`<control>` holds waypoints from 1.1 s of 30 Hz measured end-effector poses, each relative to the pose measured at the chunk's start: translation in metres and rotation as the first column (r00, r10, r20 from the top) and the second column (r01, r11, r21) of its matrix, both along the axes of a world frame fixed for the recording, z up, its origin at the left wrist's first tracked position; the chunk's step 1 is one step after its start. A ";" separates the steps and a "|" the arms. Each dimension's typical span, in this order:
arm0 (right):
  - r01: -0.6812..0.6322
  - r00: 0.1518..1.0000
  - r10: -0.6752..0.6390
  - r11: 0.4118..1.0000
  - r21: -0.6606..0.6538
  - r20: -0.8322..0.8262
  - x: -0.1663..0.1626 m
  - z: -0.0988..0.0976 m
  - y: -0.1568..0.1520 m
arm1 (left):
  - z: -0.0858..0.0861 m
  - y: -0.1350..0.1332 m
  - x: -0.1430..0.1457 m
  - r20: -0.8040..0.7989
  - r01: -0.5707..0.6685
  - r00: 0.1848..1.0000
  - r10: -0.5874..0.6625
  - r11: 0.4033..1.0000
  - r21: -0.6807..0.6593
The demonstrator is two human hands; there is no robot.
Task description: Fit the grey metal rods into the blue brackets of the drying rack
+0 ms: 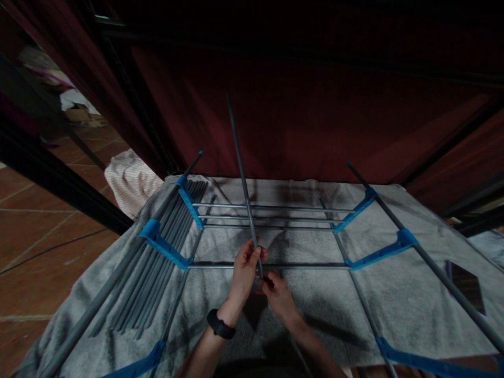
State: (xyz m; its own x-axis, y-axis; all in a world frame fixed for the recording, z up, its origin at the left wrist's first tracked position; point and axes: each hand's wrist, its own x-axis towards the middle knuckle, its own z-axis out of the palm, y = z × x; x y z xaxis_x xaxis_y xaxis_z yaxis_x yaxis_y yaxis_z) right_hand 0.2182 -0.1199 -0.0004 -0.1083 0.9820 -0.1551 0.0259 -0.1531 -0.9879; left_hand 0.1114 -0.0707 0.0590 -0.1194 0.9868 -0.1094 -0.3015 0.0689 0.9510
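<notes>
A long grey metal tube slants up and away from me in front of the rack. Near its lower end my left hand, with a black band on the wrist, is closed around it. The fingers of my right hand pinch the tube's bottom tip; what they cover there is hidden. Behind and beneath the hands lies a partly built rack of grey tubes, joined by blue plastic brackets on the left and blue brackets on the right. A crossbar spans the two sides just beyond my hands.
Several loose grey tubes lie side by side at the left on a grey blanket. A dark flat object rests at the right. Dark red panels rise behind, and a tiled floor shows at left.
</notes>
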 end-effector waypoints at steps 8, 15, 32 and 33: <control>0.105 0.994 -0.105 0.994 0.003 0.000 0.029 0.015 0.015 | 0.001 0.012 -0.018 -0.184 -0.089 0.976 0.116 0.985 0.148; 0.328 0.941 -0.325 0.944 0.024 -0.090 0.081 0.035 0.055 | -0.003 0.030 -0.046 -0.527 -0.120 0.806 0.270 0.946 0.302; 0.577 0.749 -0.534 0.816 -0.010 -0.392 0.127 0.041 0.089 | -0.044 0.042 -0.107 -0.902 0.225 0.332 0.276 0.906 0.360; 0.581 0.730 -0.533 0.814 -0.022 -0.428 0.130 0.041 0.091 | -0.045 0.042 -0.109 -0.905 0.232 0.329 0.269 0.906 0.354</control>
State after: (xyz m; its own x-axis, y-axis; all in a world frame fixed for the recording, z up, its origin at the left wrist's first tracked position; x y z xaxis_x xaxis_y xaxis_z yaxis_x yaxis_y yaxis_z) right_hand 0.3477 -0.0288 0.0403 0.4353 0.8928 -0.1157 -0.4260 0.0911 -0.9001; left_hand 0.0023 -0.0288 0.0139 0.0890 0.8978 0.4314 0.7871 -0.3288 0.5218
